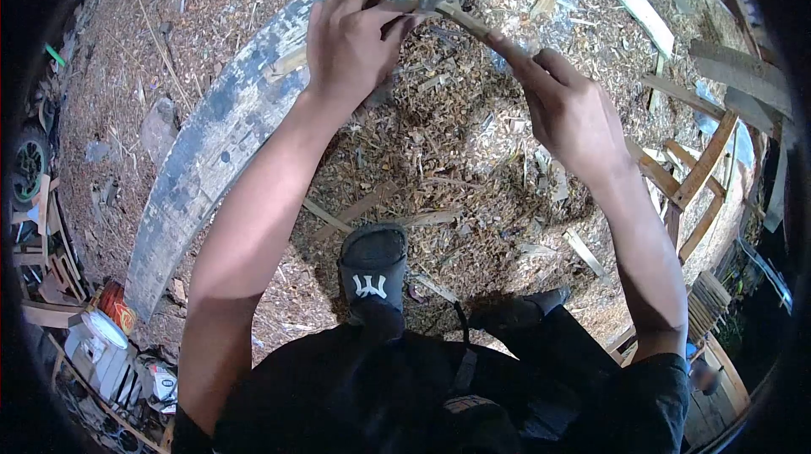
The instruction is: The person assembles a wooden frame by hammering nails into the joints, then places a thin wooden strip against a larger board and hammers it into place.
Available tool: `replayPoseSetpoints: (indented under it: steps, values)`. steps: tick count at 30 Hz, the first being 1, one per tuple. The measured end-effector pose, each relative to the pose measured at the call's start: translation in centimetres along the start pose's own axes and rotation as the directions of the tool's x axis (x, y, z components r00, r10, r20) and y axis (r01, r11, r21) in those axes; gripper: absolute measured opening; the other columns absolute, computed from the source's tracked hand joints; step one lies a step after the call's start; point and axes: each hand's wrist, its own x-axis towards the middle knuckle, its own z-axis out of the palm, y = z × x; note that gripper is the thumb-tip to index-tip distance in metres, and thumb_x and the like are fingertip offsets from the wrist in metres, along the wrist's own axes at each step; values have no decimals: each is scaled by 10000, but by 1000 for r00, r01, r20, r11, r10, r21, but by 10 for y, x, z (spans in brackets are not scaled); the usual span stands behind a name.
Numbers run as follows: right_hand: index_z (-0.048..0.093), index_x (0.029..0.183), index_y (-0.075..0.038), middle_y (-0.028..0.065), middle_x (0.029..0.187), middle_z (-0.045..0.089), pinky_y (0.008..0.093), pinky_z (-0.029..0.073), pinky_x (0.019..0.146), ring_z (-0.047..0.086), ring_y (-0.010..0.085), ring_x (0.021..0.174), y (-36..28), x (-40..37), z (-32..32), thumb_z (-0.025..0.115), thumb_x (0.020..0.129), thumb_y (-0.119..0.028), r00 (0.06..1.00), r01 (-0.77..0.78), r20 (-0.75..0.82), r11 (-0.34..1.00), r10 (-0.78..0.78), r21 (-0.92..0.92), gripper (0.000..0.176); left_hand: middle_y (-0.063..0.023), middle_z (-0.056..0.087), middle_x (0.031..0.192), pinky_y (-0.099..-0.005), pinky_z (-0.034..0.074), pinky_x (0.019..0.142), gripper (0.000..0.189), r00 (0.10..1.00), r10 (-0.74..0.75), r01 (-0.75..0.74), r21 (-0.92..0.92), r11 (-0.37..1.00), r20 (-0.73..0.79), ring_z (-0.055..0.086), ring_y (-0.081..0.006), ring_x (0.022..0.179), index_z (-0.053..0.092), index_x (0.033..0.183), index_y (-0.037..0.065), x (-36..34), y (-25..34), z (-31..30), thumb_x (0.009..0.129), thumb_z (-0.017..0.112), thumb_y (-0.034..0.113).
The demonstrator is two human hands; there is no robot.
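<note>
My right hand [574, 112] is closed around a thin wooden stick [466, 21], its index finger stretched along it. A small dark, rounded piece [428, 3] sits at the stick's far end. My left hand [355, 36] reaches that end with thumb and fingers pinched together, touching or very near the dark piece. Whatever lies between those left fingertips is too small to make out. Beneath my left hand lies a long, weathered plank [221, 137] with flaking grey-blue paint, and a short wood piece [287, 64] rests on it.
Wood shavings and scraps cover the ground [456, 150]. My sandalled foot [372, 272] stands at the lower middle. Wooden frame pieces [705, 163] lie at the right, and a pale board [645, 16] at the upper right. A white round container [103, 329] is at the lower left.
</note>
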Motion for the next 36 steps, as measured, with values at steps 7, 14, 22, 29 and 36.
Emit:
replayPoseSetpoints:
  steps: [7, 14, 22, 29, 36]
  values:
    - [563, 1504, -194, 120, 841, 600, 431, 571, 566, 632, 258, 602, 2, 2, 1, 619, 946, 15, 995, -51, 89, 999, 51, 1, 598, -10, 713, 941, -410, 510, 807, 202, 1000, 9, -9, -33, 999, 4, 644, -235, 901, 842, 991, 177, -2, -5, 2, 865, 830, 334]
    - [643, 1377, 4, 180, 825, 685, 415, 597, 634, 700, 273, 666, 13, 4, 12, 555, 922, 87, 978, -2, -204, 972, 51, 233, 471, -13, 686, 908, -402, 508, 791, 198, 1000, 1, -1, -69, 998, -3, 652, -229, 875, 831, 974, 138, -2, -1, 2, 848, 848, 289]
    - [638, 1402, -18, 174, 845, 740, 363, 591, 577, 689, 194, 646, 3, 1, 13, 510, 932, 103, 959, -98, -223, 941, 176, 324, 502, -2, 675, 941, -409, 502, 802, 195, 999, 48, -48, -28, 998, -16, 643, -228, 895, 830, 983, 128, -2, -5, 2, 869, 838, 286]
    - [622, 1434, -49, 177, 823, 728, 362, 583, 632, 686, 198, 638, 1, 2, 10, 506, 951, 95, 954, -179, -158, 904, 256, 388, 517, -3, 667, 936, -405, 490, 815, 201, 1000, -2, 2, -35, 999, -1, 632, -233, 907, 829, 999, 136, -3, 2, -3, 865, 836, 285]
    - [619, 1440, -63, 176, 818, 711, 379, 587, 675, 705, 239, 691, 1, 5, 5, 510, 965, 84, 962, -165, -128, 889, 240, 427, 509, -13, 664, 936, -405, 480, 799, 182, 1000, 8, -7, -38, 999, 5, 632, -243, 905, 821, 972, 121, -2, -1, 0, 868, 833, 270]
